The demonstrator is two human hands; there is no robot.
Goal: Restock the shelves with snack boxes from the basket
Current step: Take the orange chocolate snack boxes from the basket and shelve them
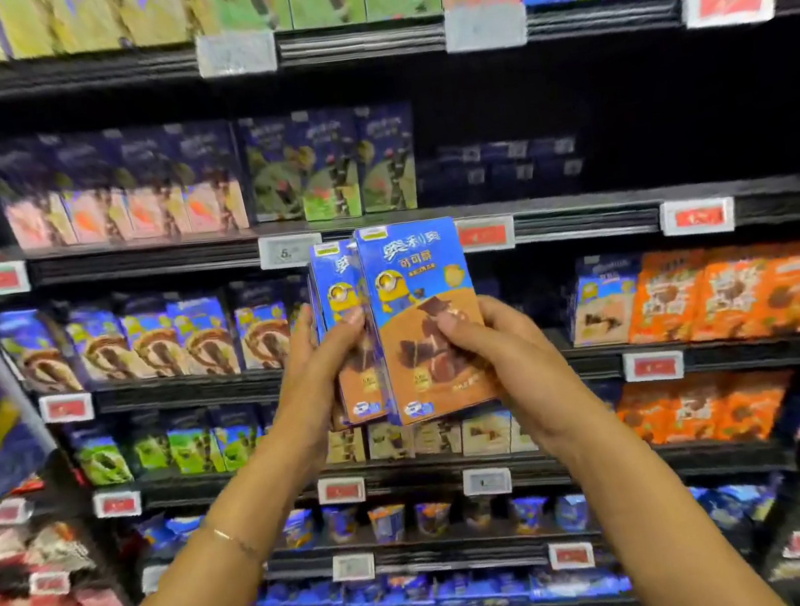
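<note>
The left hand (325,353) gripped the rear snack box (335,281), and the right hand (489,341) clutched the front snack box (417,290). Both boxes stood upright and overlapping, held up before the middle shelf (583,223).

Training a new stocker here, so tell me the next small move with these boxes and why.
Probably push them forward into the dark gap on the shelf behind them. The left hand grips the rear box, the right hand the front box, both upright, and that stretch left of the orange packs looks unfilled. Whether it is their slot is unclear.
</note>
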